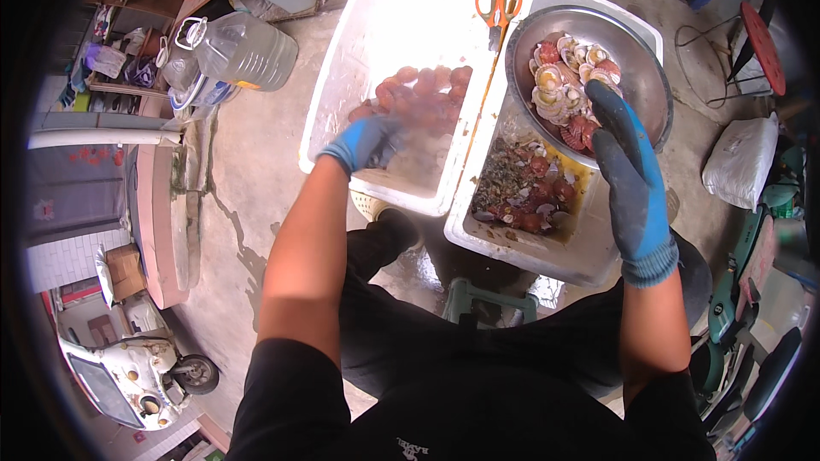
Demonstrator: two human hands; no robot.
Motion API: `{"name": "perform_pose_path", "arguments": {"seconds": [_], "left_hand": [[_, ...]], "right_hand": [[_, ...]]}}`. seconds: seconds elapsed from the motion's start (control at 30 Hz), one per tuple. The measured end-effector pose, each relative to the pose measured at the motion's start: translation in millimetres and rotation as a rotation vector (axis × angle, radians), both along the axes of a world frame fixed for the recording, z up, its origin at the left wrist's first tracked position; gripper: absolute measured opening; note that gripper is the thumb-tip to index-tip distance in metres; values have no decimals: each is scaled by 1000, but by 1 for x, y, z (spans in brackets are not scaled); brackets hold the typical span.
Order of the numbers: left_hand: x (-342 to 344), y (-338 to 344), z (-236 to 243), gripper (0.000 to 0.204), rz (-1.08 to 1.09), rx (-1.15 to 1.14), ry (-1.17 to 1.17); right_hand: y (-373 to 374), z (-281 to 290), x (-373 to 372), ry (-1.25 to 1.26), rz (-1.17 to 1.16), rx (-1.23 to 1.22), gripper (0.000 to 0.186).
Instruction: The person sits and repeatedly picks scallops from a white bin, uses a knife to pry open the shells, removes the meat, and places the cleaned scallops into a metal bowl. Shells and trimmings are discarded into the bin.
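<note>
My left hand (369, 142), in a blue and grey work glove, reaches into the left white foam box (329, 77). Its fingers are smeared by motion beside a cluster of reddish scallops (418, 96), so what they hold cannot be made out. My right hand (630, 166), gloved alike, is open with fingers stretched out over the near right rim of a round metal bowl (653, 77). Pale and red scallops (568, 85) lie in the bowl, which rests on the right foam box (581, 265). Wet debris and more reddish scallops (534, 192) fill that box's near left part.
Orange-handled scissors (497, 13) lie on the rims where the boxes meet. A green stool (487, 303) stands between my legs. To the left are a large clear water jug (248, 49) and a parked scooter (141, 376); a white sack (741, 158) sits at the right.
</note>
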State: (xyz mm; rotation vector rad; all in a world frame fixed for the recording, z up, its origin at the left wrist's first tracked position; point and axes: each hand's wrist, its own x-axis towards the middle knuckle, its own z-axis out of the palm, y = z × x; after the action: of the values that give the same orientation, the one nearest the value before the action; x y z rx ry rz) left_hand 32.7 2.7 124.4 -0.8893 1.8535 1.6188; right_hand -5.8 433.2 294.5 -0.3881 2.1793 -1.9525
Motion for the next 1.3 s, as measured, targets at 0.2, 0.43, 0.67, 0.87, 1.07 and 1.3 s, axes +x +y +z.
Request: {"name": "perform_pose_path", "arguments": {"seconds": [0.2,0.43,0.67,0.87,1.07,1.3], "left_hand": [[2,16,-99,31,-1024,-1092,-30],[-67,47,-208,35,-675,-785,135],[-92,70,-281,46,-594,-894,151],[-73,96,-231,34,-520,-955,119],[-61,58,-151,15,-416,-739,528],[-51,43,82,13,-231,70,134]], "right_hand": [[1,12,-8,-44,69,116,53],[-12,-6,-16,-230,127,106,55],[-21,-10,-14,-304,198,194,57],[-21,-14,-3,-288,181,170,56],[-13,-15,-3,-139,276,153,55],[-18,-17,10,-146,336,103,56]]}}
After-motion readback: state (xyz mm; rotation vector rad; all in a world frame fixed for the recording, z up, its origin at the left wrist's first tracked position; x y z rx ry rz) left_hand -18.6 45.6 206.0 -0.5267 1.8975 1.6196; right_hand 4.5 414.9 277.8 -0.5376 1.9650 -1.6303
